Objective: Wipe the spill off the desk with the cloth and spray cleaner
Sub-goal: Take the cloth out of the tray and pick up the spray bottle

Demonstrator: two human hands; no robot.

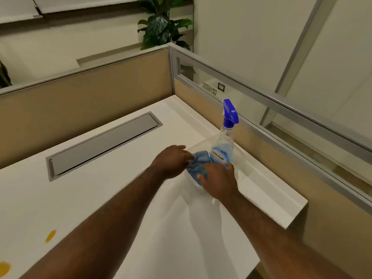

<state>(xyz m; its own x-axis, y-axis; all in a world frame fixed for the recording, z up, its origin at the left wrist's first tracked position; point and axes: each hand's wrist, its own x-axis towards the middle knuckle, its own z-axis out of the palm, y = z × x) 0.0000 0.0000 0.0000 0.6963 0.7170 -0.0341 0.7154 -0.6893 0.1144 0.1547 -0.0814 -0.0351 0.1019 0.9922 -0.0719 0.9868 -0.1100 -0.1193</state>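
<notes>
Spill spots (50, 236), orange, are lying at the near left of the white counter (112, 190). I am seeing the spray cleaner (225, 141) standing upright by the right partition. Both hands are gripping the blue cloth (196, 165) beside it: left hand (173, 161) pinching, right hand (219, 180) curled partly closed.

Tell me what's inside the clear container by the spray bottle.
A blue cloth and the spray bottle stand in it; both hands cover the rest.

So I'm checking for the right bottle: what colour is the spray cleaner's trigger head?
Bright blue trigger head, on a clear spray cleaner; the head view shows it.
</notes>
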